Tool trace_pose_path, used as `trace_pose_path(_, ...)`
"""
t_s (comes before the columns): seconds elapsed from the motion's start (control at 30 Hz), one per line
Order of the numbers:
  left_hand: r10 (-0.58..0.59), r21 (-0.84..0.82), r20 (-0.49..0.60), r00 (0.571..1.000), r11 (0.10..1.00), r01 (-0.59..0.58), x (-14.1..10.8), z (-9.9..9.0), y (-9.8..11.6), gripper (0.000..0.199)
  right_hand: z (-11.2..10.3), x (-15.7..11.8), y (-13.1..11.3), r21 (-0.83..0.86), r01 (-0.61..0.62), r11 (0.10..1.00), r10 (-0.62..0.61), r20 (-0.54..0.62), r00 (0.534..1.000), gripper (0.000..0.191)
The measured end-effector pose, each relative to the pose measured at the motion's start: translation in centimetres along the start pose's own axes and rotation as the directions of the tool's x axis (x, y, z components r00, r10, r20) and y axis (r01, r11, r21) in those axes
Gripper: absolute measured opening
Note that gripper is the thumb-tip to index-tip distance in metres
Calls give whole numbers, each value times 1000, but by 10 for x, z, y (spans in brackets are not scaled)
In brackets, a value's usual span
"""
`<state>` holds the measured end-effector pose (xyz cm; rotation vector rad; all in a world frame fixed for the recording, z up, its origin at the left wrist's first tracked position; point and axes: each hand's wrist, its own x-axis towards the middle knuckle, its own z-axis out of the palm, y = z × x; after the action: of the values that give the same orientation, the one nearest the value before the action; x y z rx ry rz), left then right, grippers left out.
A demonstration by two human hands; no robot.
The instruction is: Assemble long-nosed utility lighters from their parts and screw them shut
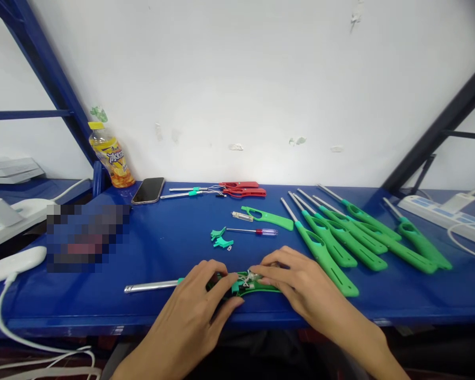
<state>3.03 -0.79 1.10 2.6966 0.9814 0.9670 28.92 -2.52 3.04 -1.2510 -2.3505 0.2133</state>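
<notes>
A blue workbench (174, 232) is supporting an opened green gas lighter (257, 287) near its front edge, the metal tube pointing left. The left hand (200, 301) is clamping its midsection; close beside, the right hand (301, 274) is pinching at its handle. Beyond, a green half-shell (275, 217), a screwdriver (262, 231) and teal plastic pieces (224, 243) are lying.

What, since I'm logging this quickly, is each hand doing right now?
Left hand: partly closed, holding the opened green lighter.
Right hand: bent over the same lighter; whether it grips anything cannot be told.
</notes>
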Motion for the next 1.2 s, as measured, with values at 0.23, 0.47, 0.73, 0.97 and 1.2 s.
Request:
trace_pose_path(0.23,-36,-44,65,997,998,39,3,-1,-4,26,-3,0,0,-146,16,989,-6,65,998,45)
trace_pose_path(0.47,-22,-24,178,984,999,27,5,-1,-5,32,-2,0,2,-184,41,982,-26,82,996,49)
trace_pose_path(0.73,36,-56,150,988,998,-28,3,5,-13,29,0,-1,0,-220,37,975,-19,80,997,53)
trace_pose_path(0.97,85,-35,106,991,996,-82,6,4,-12,27,3,-3,0,-219,13,976,8,94,996,48)
trace_pose_path(1.2,85,-22,117,990,996,-83,6,3,-11,27,0,-2,-2,-124,0,992,12,94,996,42)
